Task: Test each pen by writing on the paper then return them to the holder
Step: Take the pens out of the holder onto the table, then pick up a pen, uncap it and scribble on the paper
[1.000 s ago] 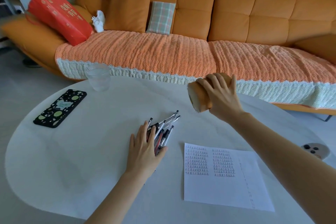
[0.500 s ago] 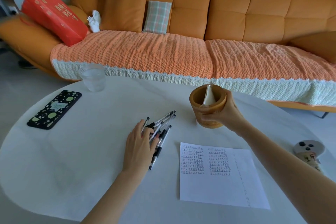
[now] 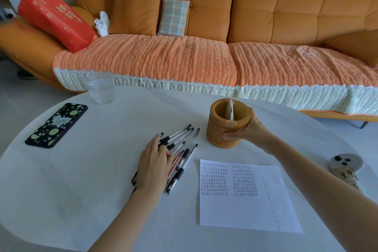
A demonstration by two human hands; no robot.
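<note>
Steadying the holder [image 3: 222, 129] upright before release is advised; it is gripped by the right hand [image 3: 252, 132] at 1 o'clock of the pens [image 3: 182, 145], which are pressed flat under the left hand [image 3: 153, 162], fingers straight; paper [image 3: 245, 202] lies at 4 o'clock.

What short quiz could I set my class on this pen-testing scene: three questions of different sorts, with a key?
1. True or false: the pens lie loose on the table, not in the holder.
2. Multiple choice: the right hand grips A) the holder, B) the pens, C) nothing.
3. Fill the gap: the left hand rests flat on the ____.
Key: 1 true; 2 A; 3 pens.
</note>
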